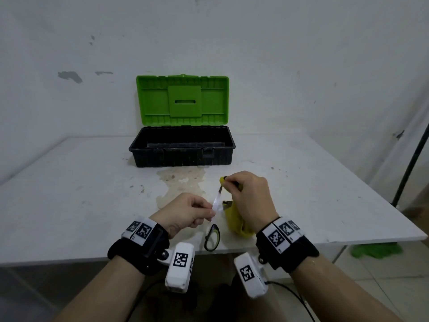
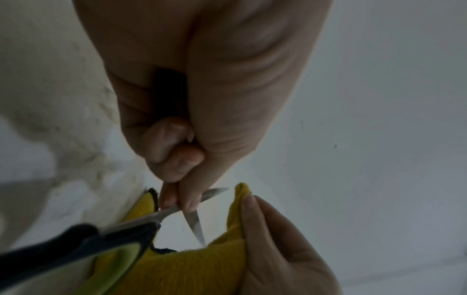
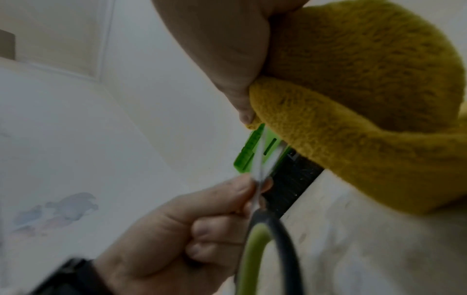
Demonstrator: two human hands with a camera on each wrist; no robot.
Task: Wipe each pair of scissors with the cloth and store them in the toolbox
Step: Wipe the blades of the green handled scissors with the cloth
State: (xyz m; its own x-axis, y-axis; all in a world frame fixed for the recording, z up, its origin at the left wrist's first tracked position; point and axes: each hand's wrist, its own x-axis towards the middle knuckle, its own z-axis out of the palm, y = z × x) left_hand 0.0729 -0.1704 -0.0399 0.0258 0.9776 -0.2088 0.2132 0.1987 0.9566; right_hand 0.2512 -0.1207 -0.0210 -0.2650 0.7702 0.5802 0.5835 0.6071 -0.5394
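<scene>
Scissors (image 1: 214,212): held above the near edge of the table (image 1: 69,194), in front of the person – blades parted, tips pointing up and away, black-and-green handle loop hanging toward the table edge.
Left hand (image 1: 185,211): its grip pinches one blade near the pivot between thumb and fingertips; the remaining fingers are curled into the palm.
Right hand (image 1: 249,196): its grip is curled round the yellow cloth (image 1: 234,219), a corner bunched at the fingertips and just beside the blade tips. Whether cloth and steel actually touch, I cannot tell.
Toolbox (image 1: 182,147): at the far side of the table, well apart from the hands, green lid upright, black tray seemingly bare. Judged from that, no pair is stored yet.
Step in hand: wiping the blades of this pair.
Doing it well: fold the cloth over one blade and draw from pivot toward tip, along the flat, never across the edge. Keep the left fingers on the blade's back, away from the crossing point – the blades could snap together on a fingertip. Do each blade on both faces, then close the pair before carrying it over.
Risk: the cloth's pile may snag on the points.
</scene>
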